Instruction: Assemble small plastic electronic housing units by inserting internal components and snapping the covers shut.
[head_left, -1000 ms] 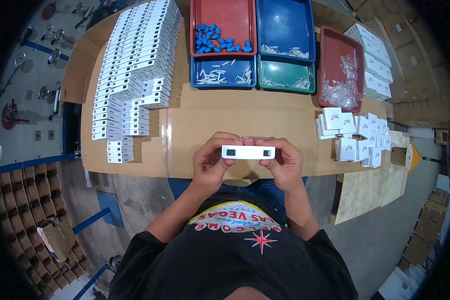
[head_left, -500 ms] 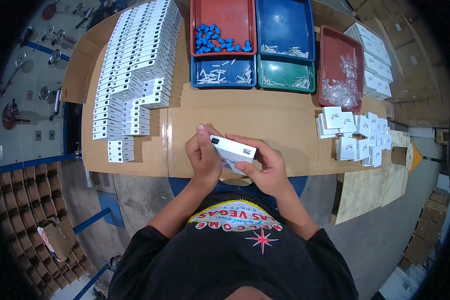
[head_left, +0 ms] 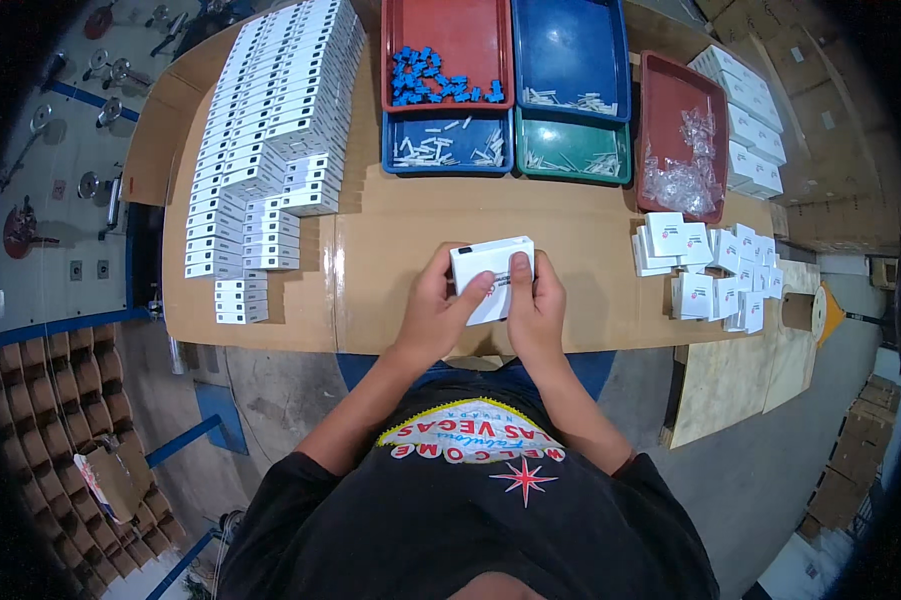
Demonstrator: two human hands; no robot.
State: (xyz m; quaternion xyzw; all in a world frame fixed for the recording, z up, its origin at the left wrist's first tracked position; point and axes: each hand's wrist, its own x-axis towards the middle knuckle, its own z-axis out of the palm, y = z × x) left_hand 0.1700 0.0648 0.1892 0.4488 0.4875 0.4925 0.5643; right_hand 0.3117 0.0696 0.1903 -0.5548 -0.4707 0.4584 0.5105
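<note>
A small white box (head_left: 492,277) is held flat between both hands above the near edge of the cardboard-covered table (head_left: 390,290). The left hand (head_left: 432,312) grips its left side, thumb on top; the right hand (head_left: 536,300) clamps the right side, thumb pressing the face. The step appears to be closing it, though the flap is hard to make out. Next likely calls for setting it among the finished white boxes (head_left: 260,150) stacked far left. Parts trays (head_left: 510,85) sit beyond; flat cartons (head_left: 705,275) lie right.
</note>
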